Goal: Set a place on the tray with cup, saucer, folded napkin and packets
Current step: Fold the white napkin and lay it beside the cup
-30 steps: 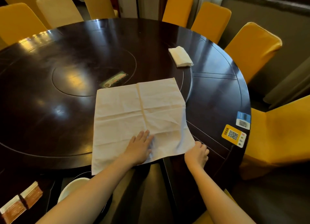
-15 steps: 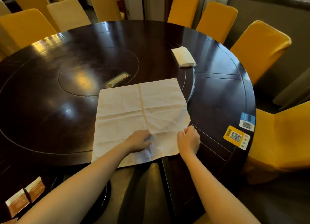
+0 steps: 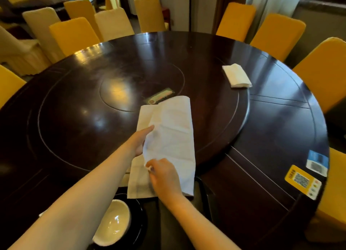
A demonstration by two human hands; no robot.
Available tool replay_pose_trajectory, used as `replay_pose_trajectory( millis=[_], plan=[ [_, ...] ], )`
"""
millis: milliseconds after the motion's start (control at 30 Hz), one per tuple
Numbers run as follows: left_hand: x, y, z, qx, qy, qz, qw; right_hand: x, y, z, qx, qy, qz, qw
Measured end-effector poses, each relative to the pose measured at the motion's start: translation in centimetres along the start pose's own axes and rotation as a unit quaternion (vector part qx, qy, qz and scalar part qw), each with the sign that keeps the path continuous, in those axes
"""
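Head view: white creased napkin [image 3: 168, 137], folded lengthwise.

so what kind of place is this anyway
Most likely a restaurant banquet hall. The big round dark wood table has an inset turntable centre, chairs in yellow covers ring it, another such table stands behind, and QR code stickers sit at its edge.
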State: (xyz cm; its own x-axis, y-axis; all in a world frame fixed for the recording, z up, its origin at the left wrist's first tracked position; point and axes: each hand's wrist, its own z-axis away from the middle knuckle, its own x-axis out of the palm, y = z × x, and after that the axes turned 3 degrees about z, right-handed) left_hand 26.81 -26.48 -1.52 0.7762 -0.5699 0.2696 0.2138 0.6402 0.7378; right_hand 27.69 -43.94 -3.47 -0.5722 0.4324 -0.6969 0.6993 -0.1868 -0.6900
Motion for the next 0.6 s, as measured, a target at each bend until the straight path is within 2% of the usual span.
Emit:
replay_pose_trajectory(
  millis=[133, 233, 300, 400, 500, 600],
  plan=[
    [-3.7, 0.2, -1.5, 0.007, 0.103, -0.131, 0.986, 3.0, -0.5, 0.5, -0.006, -0.095, 0.037, 0.995],
    [-5.0, 0.2, -2.1, -0.013, 0.096, -0.134, 0.986, 4.3, -0.3, 0.7, 0.062, -0.124, 0.022, 0.99],
    [-5.4, 0.2, -2.4, -0.021, 0.085, -0.121, 0.989, 4.9, -0.1, 0.9, 0.12, -0.118, -0.003, 0.986],
    [-5.5, 0.3, -3.5, -0.024, 0.077, -0.09, 0.993, 5.6, 0.2, 0.9, 0.159, -0.11, -0.02, 0.981],
    [-5.4, 0.7, -4.8, -0.026, 0.069, -0.086, 0.994, 6.1, -0.2, 0.8, 0.136, -0.127, -0.003, 0.983],
    [-5.1, 1.3, -6.2, 0.007, 0.086, -0.08, 0.993, 6.5, -0.8, 0.7, 0.1, -0.157, 0.02, 0.982]
  ],
)
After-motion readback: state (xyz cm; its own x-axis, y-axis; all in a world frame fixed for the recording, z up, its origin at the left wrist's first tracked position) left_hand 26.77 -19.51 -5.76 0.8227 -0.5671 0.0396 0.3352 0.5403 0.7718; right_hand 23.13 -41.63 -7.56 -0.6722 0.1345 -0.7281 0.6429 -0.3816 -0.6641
